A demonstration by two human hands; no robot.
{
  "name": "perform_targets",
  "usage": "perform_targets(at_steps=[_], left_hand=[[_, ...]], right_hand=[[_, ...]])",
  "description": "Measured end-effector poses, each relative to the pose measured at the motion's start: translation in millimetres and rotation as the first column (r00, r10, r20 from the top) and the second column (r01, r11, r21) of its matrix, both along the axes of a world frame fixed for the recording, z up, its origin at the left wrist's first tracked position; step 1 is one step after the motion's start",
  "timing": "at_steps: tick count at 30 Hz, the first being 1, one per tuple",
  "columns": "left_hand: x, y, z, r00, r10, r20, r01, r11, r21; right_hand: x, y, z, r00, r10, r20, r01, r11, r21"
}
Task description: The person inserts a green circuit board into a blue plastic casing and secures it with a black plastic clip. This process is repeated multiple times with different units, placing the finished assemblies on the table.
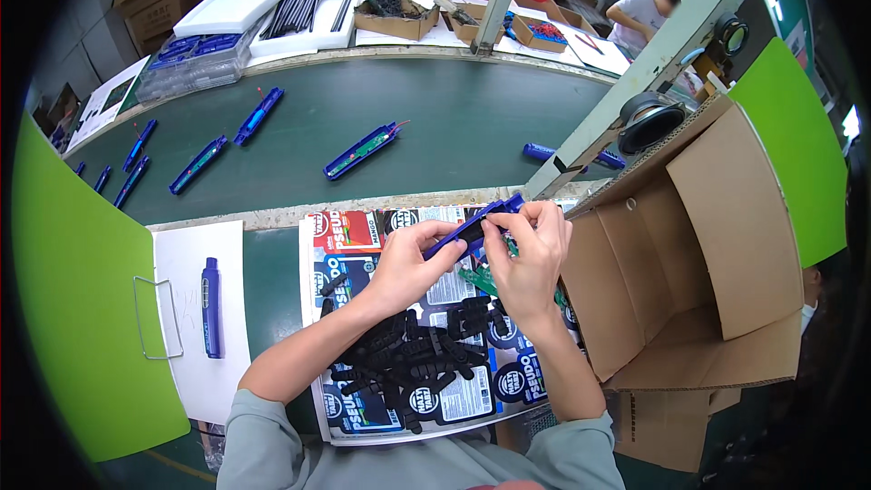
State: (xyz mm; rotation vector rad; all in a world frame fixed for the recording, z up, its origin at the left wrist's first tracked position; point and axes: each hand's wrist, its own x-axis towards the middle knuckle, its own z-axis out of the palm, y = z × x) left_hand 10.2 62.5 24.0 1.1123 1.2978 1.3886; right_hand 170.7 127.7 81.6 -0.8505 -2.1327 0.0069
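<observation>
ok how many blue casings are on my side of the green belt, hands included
2 visible: one blue casing held in the left hand, the right hand touching it; the other blue casing on the white sheet to the left. Others may be hidden.

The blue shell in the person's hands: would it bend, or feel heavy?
The blue shell looks straight between the left hand and right hand, so it is probably stiff. Its slim, hollow shape suggests it is light. Its smooth, plastic-looking surface may be slightly slippery.
</observation>
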Motion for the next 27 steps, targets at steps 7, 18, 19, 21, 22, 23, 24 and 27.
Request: perform_targets(at_steps=[7, 18, 19, 21, 22, 23, 24, 27], left_hand=[[5.0, -3.4, 3.8, 0.900, 0.239, -0.366, -0.141, 0.952, 0.273], [-27.5, -13.3, -4.3, 0.985, 0.167, -0.042, -0.168, 0.986, -0.016], [-29.8, -13.5, -4.8, 0.982, 0.186, -0.016, -0.186, 0.982, -0.014], [-33.3, -14.0, -7.9, 0.983, 0.183, 0.005, -0.183, 0.983, -0.016], [-34.5, -14.5, -9.7, 0.983, 0.183, 0.015, -0.183, 0.983, -0.016], [-33.8, -15.0, -11.5, 0.985, 0.169, 0.031, -0.168, 0.986, -0.018], [-34.6, -15.7, -12.9, 0.986, 0.163, 0.045, -0.163, 0.987, -0.014], [-33.8, -14.5, -22.7, 0.989, 0.131, 0.068, -0.129, 0.991, -0.023]], right_hand=[[9.4, 0.8, 13.0, 0.995, -0.100, -0.011, 0.096, 0.978, -0.183], [58.8, 13.7, -50.8, 0.986, 0.105, 0.129, -0.035, 0.889, -0.457], [60.7, 11.9, -59.0, 0.962, 0.130, 0.240, -0.009, 0.895, -0.447], [60.2, 9.1, -67.2, 0.932, 0.133, 0.337, 0.012, 0.919, -0.394], [59.2, 8.5, -70.9, 0.919, 0.125, 0.374, 0.022, 0.931, -0.364], [58.9, 7.4, -74.7, 0.905, 0.116, 0.409, 0.030, 0.942, -0.334], [56.2, 7.6, -77.8, 0.901, 0.112, 0.420, 0.042, 0.939, -0.340], [58.0, 6.0, -76.1, 0.896, 0.114, 0.429, 0.042, 0.940, -0.338]])
